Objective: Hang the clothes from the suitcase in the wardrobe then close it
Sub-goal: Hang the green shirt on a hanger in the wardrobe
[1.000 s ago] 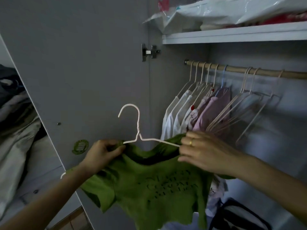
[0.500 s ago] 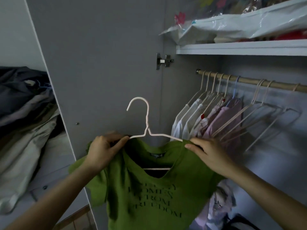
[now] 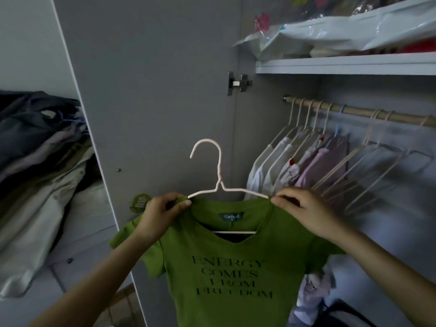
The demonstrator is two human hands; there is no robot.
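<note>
Head view shows a green shirt (image 3: 226, 263) on a pale hanger (image 3: 218, 182), held up between both hands in front of the open wardrobe. Its left shoulder sits under the left hand (image 3: 160, 217) and its right shoulder under the right hand (image 3: 304, 212), with the body of the shirt hanging below both and the hanger hook rising above and between them. The left hand's fingers and thumb curl and pinch the shoulder fabric at the hanger's left end. The right hand pinches the fabric at the hanger's right end, fingertips together on the cloth.

Behind the left hand stands the open grey door (image 3: 151, 90), with a round green sticker (image 3: 140, 202) just beside that hand. Above and behind the right hand runs a wooden rail (image 3: 358, 113) carrying white and pink clothes (image 3: 304, 168) and several bare hangers (image 3: 368, 171). Higher still is a shelf (image 3: 346, 64) loaded with plastic bags (image 3: 330, 36). Far left of the left hand, beyond the door, lies a heap of dark and pale garments (image 3: 40, 166).
</note>
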